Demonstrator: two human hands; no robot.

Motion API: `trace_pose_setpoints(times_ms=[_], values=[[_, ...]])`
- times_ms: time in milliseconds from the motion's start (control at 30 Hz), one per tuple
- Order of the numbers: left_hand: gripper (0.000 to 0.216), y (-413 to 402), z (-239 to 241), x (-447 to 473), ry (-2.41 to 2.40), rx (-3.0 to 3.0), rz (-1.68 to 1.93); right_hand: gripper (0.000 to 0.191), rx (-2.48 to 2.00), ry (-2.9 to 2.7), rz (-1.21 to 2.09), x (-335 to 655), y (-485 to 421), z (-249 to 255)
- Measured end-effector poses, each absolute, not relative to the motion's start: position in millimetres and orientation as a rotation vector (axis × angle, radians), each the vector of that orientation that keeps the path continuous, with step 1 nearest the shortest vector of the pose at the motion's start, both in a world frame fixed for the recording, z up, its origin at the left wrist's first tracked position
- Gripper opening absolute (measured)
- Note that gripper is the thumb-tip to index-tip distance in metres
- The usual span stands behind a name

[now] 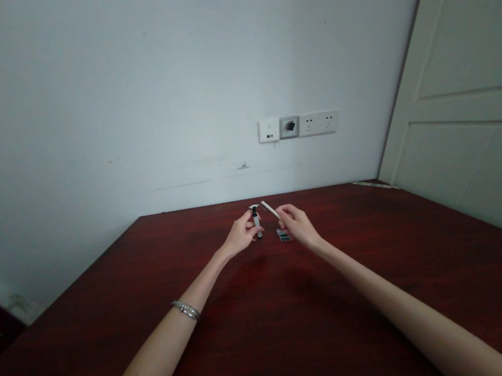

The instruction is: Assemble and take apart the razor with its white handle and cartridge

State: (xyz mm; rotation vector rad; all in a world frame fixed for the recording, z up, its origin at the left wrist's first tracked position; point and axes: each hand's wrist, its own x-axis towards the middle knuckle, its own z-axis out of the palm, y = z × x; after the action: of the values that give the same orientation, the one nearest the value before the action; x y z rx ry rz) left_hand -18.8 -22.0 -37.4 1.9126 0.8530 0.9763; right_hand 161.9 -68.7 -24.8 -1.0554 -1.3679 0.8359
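Over the far middle of the table, my left hand (239,233) is closed around a razor (257,220) with a pale handle, a black neck and a T-shaped head on top. It is held upright. A slim white stick (271,210), perhaps a toothbrush, is pinched in my right hand (298,225). Its free end tilts up and left, close beside the razor's head, and I cannot tell whether the two touch. Just left of and below my right fingers lies a small flat dark-and-clear pack (283,234) on the table, partly hidden by that hand.
The dark red wooden table (257,341) meets a white wall (122,107) at its far edge. Sockets (317,123) and a black plug (289,126) sit on that wall. A pale panelled door (483,110) stands at the right, and a thin strip (373,185) lies at the back right.
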Motion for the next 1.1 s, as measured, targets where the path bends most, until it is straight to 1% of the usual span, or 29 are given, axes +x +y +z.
trace_pose_setpoints(times_ms=[67, 133, 200, 300, 467, 600, 733, 900, 1000, 1100], values=[[0.038, -20.9, -39.3, -18.1, 0.852, 1.933, 0.988, 0.045, -0.982, -1.305, 1.056, 149.4, -74.2, -27.8], [0.042, -20.0, -40.6, -17.7, 0.843, 1.949, 0.994, 0.049, -0.905, -1.242, 1.17, 143.2, -79.9, -27.0], [0.044, -19.6, -41.3, -17.6, 0.841, 1.958, 0.999, 0.05, -0.854, -1.167, 1.226, 142.3, -83.8, -23.9], [0.044, -19.8, -41.9, -17.3, 0.837, 1.977, 1.0, 0.046, -0.819, -1.087, 1.288, 144.7, -85.0, -19.9], [0.047, -20.1, -40.9, -18.1, 0.842, 1.997, 1.004, 0.043, -0.769, -1.102, 1.356, 146.5, -84.6, -16.9], [0.052, -20.2, -39.3, -19.5, 0.855, 1.999, 1.007, 0.043, -0.735, -1.128, 1.305, 146.6, -85.6, -15.0], [0.051, -20.8, -39.0, -19.4, 0.865, 2.031, 0.989, 0.044, -0.763, -1.138, 1.184, 147.2, -82.1, -19.2], [0.052, -19.9, -39.6, -19.0, 0.876, 2.03, 0.995, 0.045, -0.785, -1.226, 1.119, 150.6, -78.7, -23.3], [0.049, -19.9, -38.8, -19.1, 0.89, 2.009, 0.994, 0.044, -0.786, -1.266, 1.072, 153.8, -78.5, -21.9], [0.041, -21.5, -36.9, -19.5, 0.914, 2.011, 0.996, 0.045, -0.806, -1.241, 1.009, 156.7, -77.6, -20.1]])
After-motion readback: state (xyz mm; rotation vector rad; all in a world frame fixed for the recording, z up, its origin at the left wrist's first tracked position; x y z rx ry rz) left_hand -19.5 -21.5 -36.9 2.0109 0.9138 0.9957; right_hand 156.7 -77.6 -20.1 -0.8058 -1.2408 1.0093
